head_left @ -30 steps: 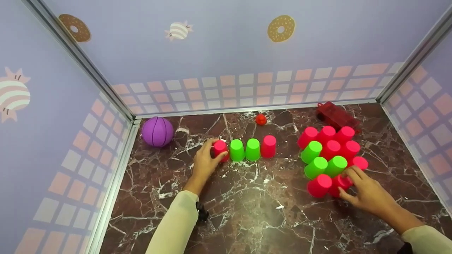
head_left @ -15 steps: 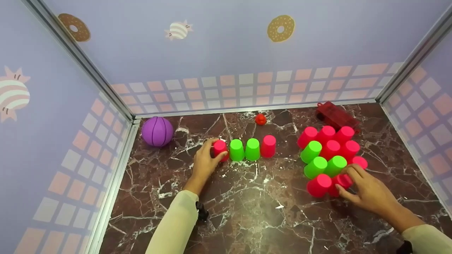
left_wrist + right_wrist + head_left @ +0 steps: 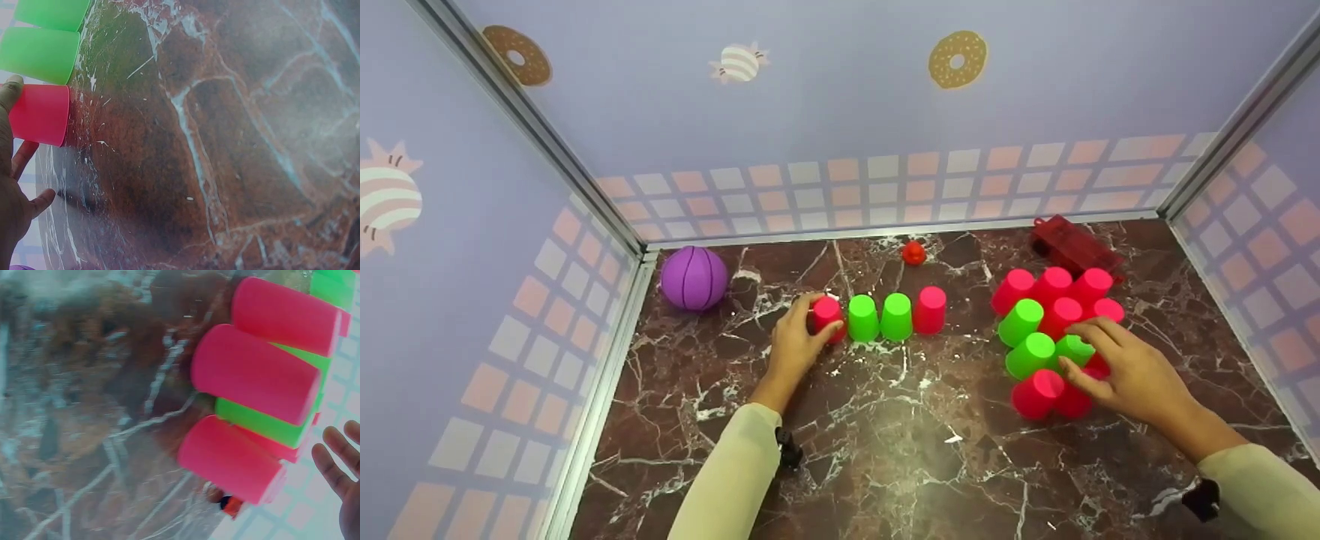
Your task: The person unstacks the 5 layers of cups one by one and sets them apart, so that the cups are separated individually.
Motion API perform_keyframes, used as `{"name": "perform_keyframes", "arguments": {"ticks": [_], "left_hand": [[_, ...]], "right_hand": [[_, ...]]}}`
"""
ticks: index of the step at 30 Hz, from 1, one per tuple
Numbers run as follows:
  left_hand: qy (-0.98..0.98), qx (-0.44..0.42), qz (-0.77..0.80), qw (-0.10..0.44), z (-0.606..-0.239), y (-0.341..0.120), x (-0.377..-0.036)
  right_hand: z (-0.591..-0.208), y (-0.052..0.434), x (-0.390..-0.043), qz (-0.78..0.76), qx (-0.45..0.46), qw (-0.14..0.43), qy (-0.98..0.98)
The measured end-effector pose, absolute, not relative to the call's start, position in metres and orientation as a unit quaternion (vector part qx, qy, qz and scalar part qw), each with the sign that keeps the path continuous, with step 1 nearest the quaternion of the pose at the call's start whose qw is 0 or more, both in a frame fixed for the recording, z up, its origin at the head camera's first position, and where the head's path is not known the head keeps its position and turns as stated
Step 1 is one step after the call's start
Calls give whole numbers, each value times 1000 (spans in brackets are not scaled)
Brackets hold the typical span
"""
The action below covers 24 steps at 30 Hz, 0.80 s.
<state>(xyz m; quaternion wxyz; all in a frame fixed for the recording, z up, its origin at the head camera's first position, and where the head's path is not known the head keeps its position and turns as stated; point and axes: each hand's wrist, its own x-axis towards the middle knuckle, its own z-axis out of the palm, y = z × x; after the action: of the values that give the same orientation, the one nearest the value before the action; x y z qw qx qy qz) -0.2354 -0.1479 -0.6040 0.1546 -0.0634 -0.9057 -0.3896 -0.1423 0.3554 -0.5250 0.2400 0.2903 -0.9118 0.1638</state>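
Upside-down plastic cups stand in a short row: a pink cup (image 3: pixel 826 313) at the left end, two green cups (image 3: pixel 863 319), then another pink cup (image 3: pixel 931 311). My left hand (image 3: pixel 795 346) holds the left-end pink cup between thumb and fingers; the left wrist view shows this pink cup (image 3: pixel 40 114) beside a green one. To the right is a cluster of pink and green cups (image 3: pixel 1030 356). Over it hovers my right hand (image 3: pixel 1132 375), thumb and fingers spread about a green cup (image 3: pixel 1076 350). In the right wrist view its fingers (image 3: pixel 332 469) appear apart from the cups.
A purple ball (image 3: pixel 694 278) sits in the back left corner. Near the back wall lie a small red knob-like object (image 3: pixel 913 253) and a dark red translucent box (image 3: pixel 1076 244). Patterned walls enclose the marbled surface (image 3: pixel 900 465) at the back and both sides.
My right hand has left the pink cup at the cluster's front and moved up and slightly left, over a green cup. The left hand has stayed on its pink cup.
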Motion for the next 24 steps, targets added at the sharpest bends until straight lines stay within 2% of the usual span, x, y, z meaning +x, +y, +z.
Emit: {"name": "perform_keyframes", "arguments": {"ticks": [4, 10, 24], "left_hand": [[-903, -65, -394, 155, -604, -149, -236], [-905, -69, -390, 157, -603, -149, -236], [-907, -66, -388, 148, -605, -148, -236]], "right_hand": [[-517, 340, -155, 162, 303, 249, -906], [-507, 314, -172, 164, 298, 226, -913], [-497, 266, -201, 156, 254, 98, -949]]}}
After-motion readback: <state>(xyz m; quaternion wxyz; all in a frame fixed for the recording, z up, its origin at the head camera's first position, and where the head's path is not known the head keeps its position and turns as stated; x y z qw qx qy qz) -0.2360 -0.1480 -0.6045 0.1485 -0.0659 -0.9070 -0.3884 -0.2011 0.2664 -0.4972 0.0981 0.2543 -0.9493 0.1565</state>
